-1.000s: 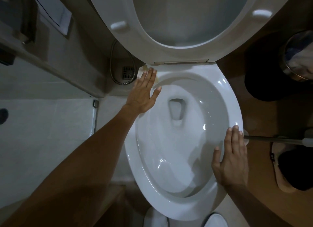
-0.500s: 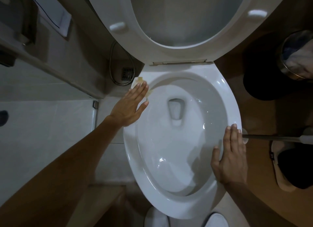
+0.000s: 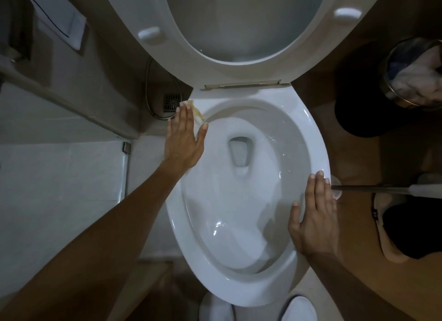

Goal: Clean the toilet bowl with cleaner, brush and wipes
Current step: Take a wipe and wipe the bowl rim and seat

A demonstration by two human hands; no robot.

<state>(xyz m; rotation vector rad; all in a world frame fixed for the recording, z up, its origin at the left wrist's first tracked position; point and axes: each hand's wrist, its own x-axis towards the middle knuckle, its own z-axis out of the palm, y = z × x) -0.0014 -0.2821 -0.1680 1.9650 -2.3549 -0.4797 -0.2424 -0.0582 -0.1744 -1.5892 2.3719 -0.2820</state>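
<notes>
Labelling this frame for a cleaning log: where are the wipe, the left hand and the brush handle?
wipe (image 3: 196,112), head view, stained edge beyond the fingertips.
left hand (image 3: 183,141), head view, back of hand.
brush handle (image 3: 373,189), head view, mid-shaft.

White toilet bowl (image 3: 308,129) — glossy, yellow-brown stained wipe (image 3: 195,110), white seat (image 3: 167,21), brown floor (image 3: 358,153)
</notes>
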